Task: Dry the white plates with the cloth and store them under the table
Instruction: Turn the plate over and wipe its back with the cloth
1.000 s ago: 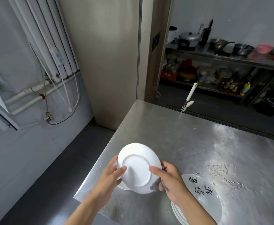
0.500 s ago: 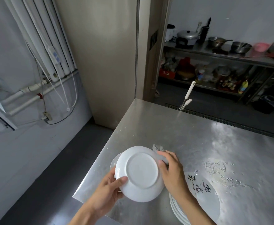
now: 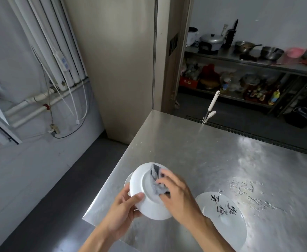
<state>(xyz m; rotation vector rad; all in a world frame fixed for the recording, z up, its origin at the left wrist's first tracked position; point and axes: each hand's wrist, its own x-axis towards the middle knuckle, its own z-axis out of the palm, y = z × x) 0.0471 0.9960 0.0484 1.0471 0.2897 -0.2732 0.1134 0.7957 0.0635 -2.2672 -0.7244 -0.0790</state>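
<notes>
- left hand (image 3: 124,206) grips white plate (image 3: 145,193) rim, held tilted above steel table (image 3: 212,157) corner
- right hand (image 3: 178,195) presses cloth (image 3: 156,180) on underside
- risk: wet rim slips, plate falls off the edge

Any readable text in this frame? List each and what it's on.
Black brush characters on the plate lying on the table: brushed script, cannot read.
Blue label on the white box on the wall pipes: blurred.
White print on the red box, lower shelf: too small.
Labels on the bottles, lower shelf: too small.
No text on the held white plate or the cloth.
</notes>
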